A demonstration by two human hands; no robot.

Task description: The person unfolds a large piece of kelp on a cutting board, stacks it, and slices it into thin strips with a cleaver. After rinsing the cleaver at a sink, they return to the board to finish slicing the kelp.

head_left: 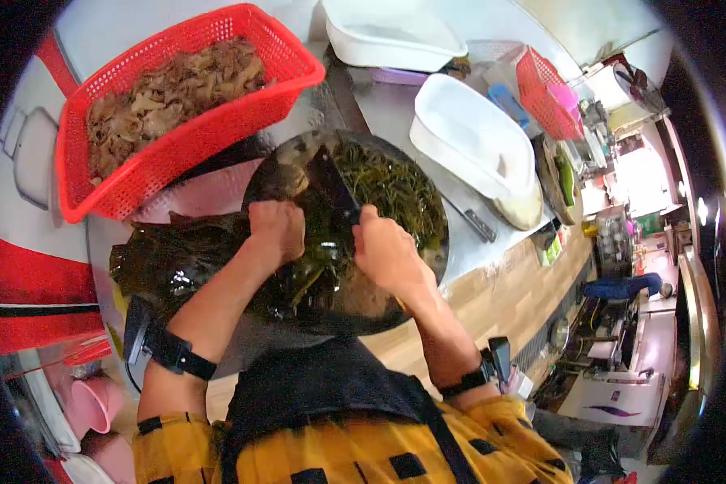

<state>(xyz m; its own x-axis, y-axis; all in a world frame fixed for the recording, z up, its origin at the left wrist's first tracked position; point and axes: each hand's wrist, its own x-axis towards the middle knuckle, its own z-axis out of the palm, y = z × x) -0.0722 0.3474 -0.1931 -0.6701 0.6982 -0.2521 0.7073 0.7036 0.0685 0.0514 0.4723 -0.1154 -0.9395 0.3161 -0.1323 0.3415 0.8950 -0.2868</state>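
Observation:
A round, dark cutting board [371, 300] lies before me, wet and strewn with dark green kelp. My right hand [389, 254] is closed round the handle of a knife [331, 184], whose wide dark blade points away from me across the board. To its left, my left hand [277, 229] rests with curled fingers on the kelp, close beside the blade; its fingertips are hidden. Cut kelp strips [387, 181] are heaped on the board's far right part. Broad, uncut-looking kelp sheets [173, 262] spread off the board's left side.
A red perforated basket [305, 68] of brownish food pieces stands at the far left. White plastic tubs [468, 133] are at the back right. Another knife [477, 224] lies on the metal table right of the board. A person in blue [625, 286] bends in the right background.

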